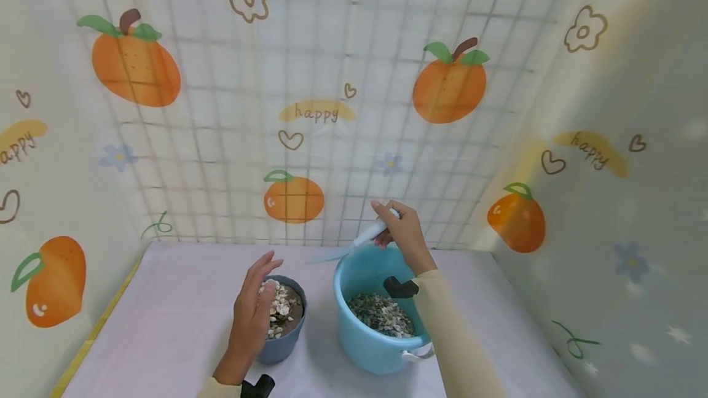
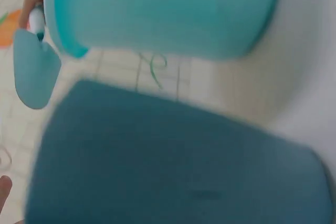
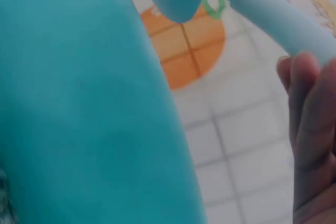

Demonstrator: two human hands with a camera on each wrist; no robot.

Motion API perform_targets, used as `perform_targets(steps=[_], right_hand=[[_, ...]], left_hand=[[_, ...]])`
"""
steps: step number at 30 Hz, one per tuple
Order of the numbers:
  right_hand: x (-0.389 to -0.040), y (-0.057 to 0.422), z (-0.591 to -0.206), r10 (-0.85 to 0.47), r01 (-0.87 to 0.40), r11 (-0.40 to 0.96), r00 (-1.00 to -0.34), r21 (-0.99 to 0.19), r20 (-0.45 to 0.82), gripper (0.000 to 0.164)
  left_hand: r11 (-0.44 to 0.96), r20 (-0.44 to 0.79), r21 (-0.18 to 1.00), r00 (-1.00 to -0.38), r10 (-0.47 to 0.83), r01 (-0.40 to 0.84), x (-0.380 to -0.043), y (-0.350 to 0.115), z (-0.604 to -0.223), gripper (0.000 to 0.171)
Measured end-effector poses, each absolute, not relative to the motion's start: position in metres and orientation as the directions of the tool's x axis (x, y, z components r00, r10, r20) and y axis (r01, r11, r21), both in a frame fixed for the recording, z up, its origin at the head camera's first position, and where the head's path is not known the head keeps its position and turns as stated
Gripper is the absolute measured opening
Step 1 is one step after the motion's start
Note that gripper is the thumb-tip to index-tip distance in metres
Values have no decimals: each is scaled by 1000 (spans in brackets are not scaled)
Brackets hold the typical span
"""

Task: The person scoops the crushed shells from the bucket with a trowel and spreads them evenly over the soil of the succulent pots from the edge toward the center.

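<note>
Yellow strip (image 1: 99,330): along the left border of the white tabletop (image 1: 171,300).

Left hand (image 1: 251,315): at the nine o'clock side of the flowerpot; fingers extended, released; contact with the rim cannot be told.

Flowerpot (image 1: 279,352), slate blue, upright on the tabletop; contains brown soil (image 1: 294,311) with whitish flakes (image 1: 282,303) scattered on top.

Hand trowel (image 1: 367,234), light blue: blade to between eight and nine o'clock of the gripping hand, tilted downward, seen at the gap between flowerpot and bucket.

Bucket (image 1: 367,349), turquoise, upright at three o'clock from the flowerpot, standing apart from it; contains grey-green gravel (image 1: 381,315); white handle (image 1: 418,355) at its five o'clock side.

Right hand (image 1: 406,232): at one o'clock from the bucket's middle; fingers curled round the trowel's handle.

Right sleeve (image 1: 456,336): cream.
</note>
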State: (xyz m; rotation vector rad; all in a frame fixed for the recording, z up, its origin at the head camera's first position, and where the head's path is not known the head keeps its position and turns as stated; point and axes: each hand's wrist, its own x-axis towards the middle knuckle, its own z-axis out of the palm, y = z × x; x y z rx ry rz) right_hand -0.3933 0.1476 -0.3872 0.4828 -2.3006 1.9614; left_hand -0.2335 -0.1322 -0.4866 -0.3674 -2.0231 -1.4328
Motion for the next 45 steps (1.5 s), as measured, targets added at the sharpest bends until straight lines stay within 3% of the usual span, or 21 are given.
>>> perform_targets(steps=[16,26,35,45], right_hand=[[-379,218,-387,-76,-250,205,-968,-946,239,55],[-382,212,-414,-174,-214,348,-971,-913,162,47],[-382,206,-423,-240,-314,465,-945,-828,223,49],[-380,209,-428,-292,-358,478,-926,-802,239,31]], left_hand=[[330,520,789,-850,88,517,-243,-72,-485,42],[232,395,866,-891,224,443,-252,-41,-506,49],[89,405,902,-899,165,422,-256,-30,-513,33],[-12,383,923,-911,154,385,-245,-26,-495,22]])
